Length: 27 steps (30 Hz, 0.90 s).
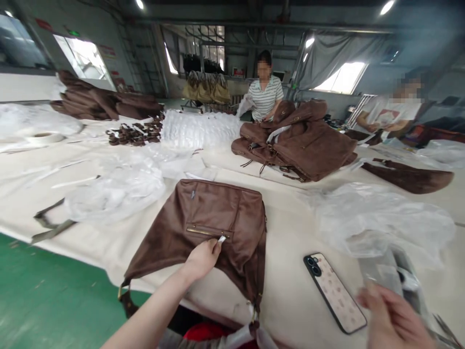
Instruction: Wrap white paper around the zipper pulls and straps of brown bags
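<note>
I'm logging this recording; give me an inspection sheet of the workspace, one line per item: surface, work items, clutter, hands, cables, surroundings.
Surface: pale-covered table, slightly creased.
Work items: brown bag lying flat, its brass-coloured zip facing up, with a small white tab at the zip's right end.
Clutter: phone right of the bag; crumpled clear plastic beyond it; heaped brown bags farther back.
Hands: left hand pinches the tab; right hand blurred near the phone, grip unclear.
Cables: nothing seen on the table.
Surroundings: green floor; two co-workers across the table.
</note>
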Available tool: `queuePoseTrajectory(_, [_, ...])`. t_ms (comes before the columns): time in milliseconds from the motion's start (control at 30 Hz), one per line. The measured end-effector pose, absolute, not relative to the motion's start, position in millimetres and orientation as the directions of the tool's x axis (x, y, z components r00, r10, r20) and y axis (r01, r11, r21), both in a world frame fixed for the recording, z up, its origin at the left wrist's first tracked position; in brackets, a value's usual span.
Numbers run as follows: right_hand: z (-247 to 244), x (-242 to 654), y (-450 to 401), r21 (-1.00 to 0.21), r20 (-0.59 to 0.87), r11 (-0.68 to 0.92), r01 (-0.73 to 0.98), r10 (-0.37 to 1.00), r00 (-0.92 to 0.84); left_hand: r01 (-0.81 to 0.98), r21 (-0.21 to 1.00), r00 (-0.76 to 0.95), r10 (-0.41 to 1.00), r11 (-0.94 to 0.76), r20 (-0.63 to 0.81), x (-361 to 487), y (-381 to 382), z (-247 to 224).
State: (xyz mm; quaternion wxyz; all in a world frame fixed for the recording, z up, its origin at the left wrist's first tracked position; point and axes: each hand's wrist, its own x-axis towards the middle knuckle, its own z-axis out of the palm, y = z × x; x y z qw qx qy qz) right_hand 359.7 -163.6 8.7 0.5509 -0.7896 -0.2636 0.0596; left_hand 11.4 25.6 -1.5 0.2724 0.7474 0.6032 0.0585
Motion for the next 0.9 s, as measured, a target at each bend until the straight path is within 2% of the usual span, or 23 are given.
queuePoseTrajectory(67, [24, 298, -109, -0.952, 0.070, -0.137, 0.273, 0.774, 0.630, 0.876, 0.467, 0.262, 0.933, -0.124, -0.244, 13, 24, 2])
queuePoseTrajectory(133, [32, 240, -60, -0.993, -0.011, -0.048, 0.112, 0.950, 0.311, 0.877, 0.463, 0.268, 0.932, -0.131, -0.244, 14, 22, 6])
queuePoseTrajectory(167, [33, 215, -40, -0.998, -0.054, -0.059, 0.027, 0.984, 0.170, 0.876, 0.463, 0.273, 0.931, -0.136, -0.243, 14, 21, 8])
queuePoseTrajectory(267, [21, 167, -1, -0.978, -0.174, -0.179, -0.110, 0.983, -0.058, 0.870, 0.469, 0.291, 0.926, -0.151, -0.241, 13, 18, 12])
queuePoseTrajectory(400, [-3, 154, 12, -0.951, -0.271, -0.289, -0.110, 0.951, -0.150, 0.840, 0.511, 0.341, 0.909, -0.181, -0.239, 10, 15, 15])
queuePoseTrajectory(600, [-13, 157, 14, -0.940, -0.332, -0.342, -0.022, 0.924, -0.191, 0.773, 0.610, 0.385, 0.892, -0.172, -0.237, 3, 16, 15])
queuePoseTrajectory(767, [-12, 155, 15, -0.936, -0.351, -0.352, 0.023, 0.921, -0.167, 0.707, 0.702, 0.351, 0.905, -0.088, -0.240, 2, 16, 13])
queuePoseTrajectory(900, [-11, 160, 14, -0.936, -0.348, -0.349, 0.034, 0.913, -0.210, 0.612, 0.789, 0.295, 0.913, 0.045, -0.281, 7, 22, 8])
